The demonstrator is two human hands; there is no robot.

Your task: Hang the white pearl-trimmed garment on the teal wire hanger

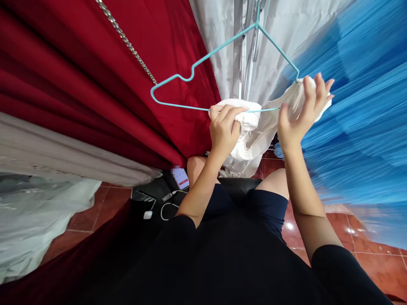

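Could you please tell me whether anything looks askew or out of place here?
The white garment sits lopsided on the turquoise hanger: the end by the right hand is covered by the fabric, while the opposite end is bare. I see no obvious spill.

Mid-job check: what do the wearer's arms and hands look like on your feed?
Black short sleeves with plain edges; both forearms are bare. The left hand and right hand are ungloved, with no ring, watch, bracelet or marking visible.
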